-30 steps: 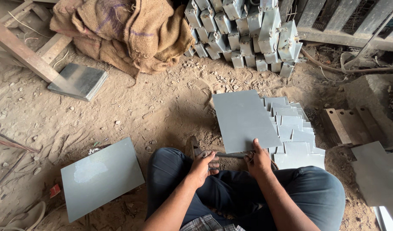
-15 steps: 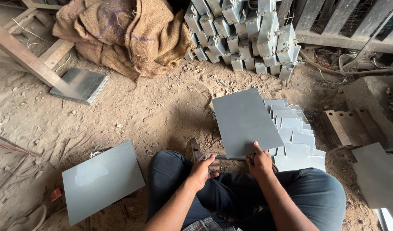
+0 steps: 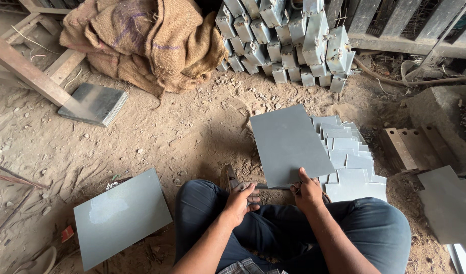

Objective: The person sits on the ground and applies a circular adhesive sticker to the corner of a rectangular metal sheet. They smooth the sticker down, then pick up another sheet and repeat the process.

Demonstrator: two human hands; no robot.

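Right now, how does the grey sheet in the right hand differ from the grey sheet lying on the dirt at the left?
The held grey sheet is gripped at its near edge by the right hand and sits over a fanned pile of smaller grey sheets; the ground sheet lies alone on the dirt, touched by no hand. The ground sheet has a pale smudge; the held one looks even. Both are flat, grey and rectangular.

Matt grey sheet metal on rough dirt.
The flat grey sheet [image 3: 288, 144] looks smooth and dull; the burlap sacks [image 3: 141, 43] are coarse woven cloth, and the ground [image 3: 192, 127] is gritty, crumbly earth.
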